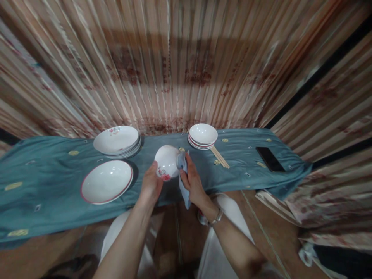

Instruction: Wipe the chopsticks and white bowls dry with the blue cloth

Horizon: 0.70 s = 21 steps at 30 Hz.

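Note:
A small white bowl [166, 161] with a red flower pattern is held up over the front part of the cloth-covered table. My left hand [152, 182] grips its left rim, with the thumb on the near surface. On the bowl's right side, my right hand [192, 177] is closed around a light blue cloth [184, 190]. The upper part of the cloth presses against the bowl's edge, while the rest hangs below my fingers. Part of the bowl's right side is hidden behind the cloth.
At the left are a stack of white plates [116, 140] and a red-rimmed dish [107, 182]. Stacked bowls [202, 135] stand behind my right hand, with chopsticks [220, 157] beside them. A black phone [269, 159] lies right on the teal tablecloth [238, 176]. Curtains [186, 69] hang behind.

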Motion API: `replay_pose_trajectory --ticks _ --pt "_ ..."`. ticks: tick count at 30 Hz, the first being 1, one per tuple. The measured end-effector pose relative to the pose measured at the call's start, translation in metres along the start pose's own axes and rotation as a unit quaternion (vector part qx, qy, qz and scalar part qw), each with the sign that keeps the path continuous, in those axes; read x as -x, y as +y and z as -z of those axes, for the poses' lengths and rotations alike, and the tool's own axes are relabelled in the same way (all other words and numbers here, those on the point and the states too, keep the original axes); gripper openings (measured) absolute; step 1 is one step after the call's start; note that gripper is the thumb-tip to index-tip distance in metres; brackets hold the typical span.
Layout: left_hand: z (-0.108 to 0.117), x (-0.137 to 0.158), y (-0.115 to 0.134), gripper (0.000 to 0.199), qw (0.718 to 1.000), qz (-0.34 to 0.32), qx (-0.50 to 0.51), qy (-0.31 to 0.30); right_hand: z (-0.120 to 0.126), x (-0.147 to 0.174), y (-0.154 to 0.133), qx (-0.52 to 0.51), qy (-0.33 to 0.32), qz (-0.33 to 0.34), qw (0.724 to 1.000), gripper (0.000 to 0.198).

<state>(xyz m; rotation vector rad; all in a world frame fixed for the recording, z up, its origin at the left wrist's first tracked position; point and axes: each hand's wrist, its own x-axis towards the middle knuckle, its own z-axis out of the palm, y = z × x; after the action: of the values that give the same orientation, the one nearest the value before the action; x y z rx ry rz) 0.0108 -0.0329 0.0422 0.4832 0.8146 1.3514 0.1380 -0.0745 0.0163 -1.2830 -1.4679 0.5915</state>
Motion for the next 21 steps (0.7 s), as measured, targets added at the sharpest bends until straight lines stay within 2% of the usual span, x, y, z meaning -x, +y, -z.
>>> replay_pose_trajectory --ticks 3,8,12,15,17,18,21 --pt "-0.001 0.0 0.004 0.025 1.0 -0.012 -0.001 -0.002 -0.003 0.003 -0.01 0.044 -0.02 0.041 0.998 0.058" --pt "0.008 -0.005 0.014 0.035 0.998 -0.052 -0.008 0.025 0.0 0.009 -0.016 0.039 -0.06 0.068 0.995 0.053" --pt "0.011 -0.002 0.018 0.045 0.993 -0.095 -0.055 0.03 0.003 0.008 -0.007 0.023 -0.037 -0.003 0.999 0.045" --pt "0.011 0.004 0.016 0.042 0.982 -0.12 -0.144 0.011 0.004 0.003 -0.002 -0.018 -0.016 -0.077 0.997 0.038" --pt "0.011 0.008 0.014 0.034 0.955 -0.144 -0.257 -0.021 0.006 -0.001 -0.003 -0.056 -0.009 -0.104 0.993 0.034" --pt "0.012 0.01 0.013 0.029 0.93 -0.166 -0.325 -0.039 0.007 -0.003 -0.004 -0.078 -0.007 -0.115 0.99 0.034" --pt "0.012 0.015 0.009 0.015 0.817 -0.279 -0.498 -0.081 0.015 -0.007 -0.009 -0.136 -0.025 -0.159 0.978 0.044"
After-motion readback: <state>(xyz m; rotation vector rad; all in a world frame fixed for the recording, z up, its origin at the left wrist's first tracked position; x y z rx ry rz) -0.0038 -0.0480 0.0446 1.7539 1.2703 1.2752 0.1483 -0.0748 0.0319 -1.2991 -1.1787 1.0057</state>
